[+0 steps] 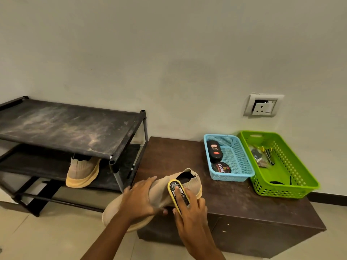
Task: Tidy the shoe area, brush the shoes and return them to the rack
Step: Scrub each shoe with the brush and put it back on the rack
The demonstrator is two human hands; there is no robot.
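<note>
1. Black fabric rack, dusty on top; one beige shoe on its middle shelf, open room beside it.
2. Left hand: grip closed round the other shoe, toe overhanging the left edge of the tabletop.
3. Right hand: grip closed on the yellow brush, laid against that shoe. Best worked in short strokes, shoe held firm.
4. Blue basket, green basket: rightward, well apart; bare tabletop between.

Knit cloth shoe, dusty matt rack shelf, perforated plastic baskets, dark wood cabinet
</note>
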